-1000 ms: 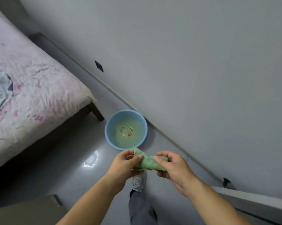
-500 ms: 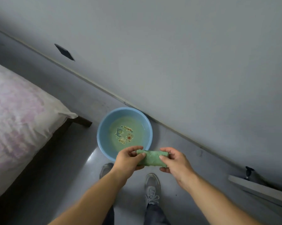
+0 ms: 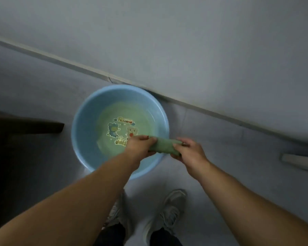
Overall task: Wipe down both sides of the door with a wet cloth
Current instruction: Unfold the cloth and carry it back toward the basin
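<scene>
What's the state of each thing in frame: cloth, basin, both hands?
green cloth: rolled up, held at both ends over the basin's edge.
blue basin: upright, holds shallow water.
left hand: grips the cloth's left end.
right hand: grips the cloth's right end.

I see the blue basin (image 3: 82, 132) tight beside the wall (image 3: 185, 41), closing off its far side. The floor (image 3: 238, 157) lies open to its right; a dark bed frame (image 3: 34, 126) bounds the left.

Both ends of the cloth (image 3: 163, 146) are hidden inside the left hand (image 3: 138, 148) and right hand (image 3: 189, 154). The left forearm (image 3: 96, 189) covers the near rim of the basin (image 3: 82, 121); the lettering (image 3: 124, 120) on its bottom is unreadable.
</scene>
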The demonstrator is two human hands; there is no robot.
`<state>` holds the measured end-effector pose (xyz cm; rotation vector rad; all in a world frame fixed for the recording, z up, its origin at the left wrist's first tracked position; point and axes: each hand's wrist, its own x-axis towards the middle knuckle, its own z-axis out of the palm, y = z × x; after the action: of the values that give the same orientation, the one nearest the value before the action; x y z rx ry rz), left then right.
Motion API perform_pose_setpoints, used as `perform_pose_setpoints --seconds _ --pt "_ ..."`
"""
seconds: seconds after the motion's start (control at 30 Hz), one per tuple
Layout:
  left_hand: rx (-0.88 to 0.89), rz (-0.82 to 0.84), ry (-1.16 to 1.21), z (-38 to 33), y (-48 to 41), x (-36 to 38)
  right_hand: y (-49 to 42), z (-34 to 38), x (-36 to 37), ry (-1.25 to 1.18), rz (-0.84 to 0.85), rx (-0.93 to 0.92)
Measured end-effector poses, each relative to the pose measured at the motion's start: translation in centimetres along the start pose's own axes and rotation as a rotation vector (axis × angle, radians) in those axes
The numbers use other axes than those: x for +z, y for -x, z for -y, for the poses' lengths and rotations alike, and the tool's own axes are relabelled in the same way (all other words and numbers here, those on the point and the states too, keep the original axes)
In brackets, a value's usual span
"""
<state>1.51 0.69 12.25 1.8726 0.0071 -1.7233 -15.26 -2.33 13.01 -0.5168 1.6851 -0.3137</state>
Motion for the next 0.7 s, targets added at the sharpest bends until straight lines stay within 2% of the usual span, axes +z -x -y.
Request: perform_pose_setpoints --seconds 0.27,0.5,0.7 --pt "-0.013 0.013 0.030 3.8 -9.0 2.5 -9.4 -4.3 -0.1 -0.023 -0.045 -0.045" --pt "-0.017 0.060 0.030 4.8 -10.2 2.7 -10.9 -6.2 0.3 -0.112 -0.009 0.000" --pt "0.086 -0.006 -0.076 5.0 -10.1 3.2 -10.6 -7.0 0.4 -0.107 -0.048 -0.090"
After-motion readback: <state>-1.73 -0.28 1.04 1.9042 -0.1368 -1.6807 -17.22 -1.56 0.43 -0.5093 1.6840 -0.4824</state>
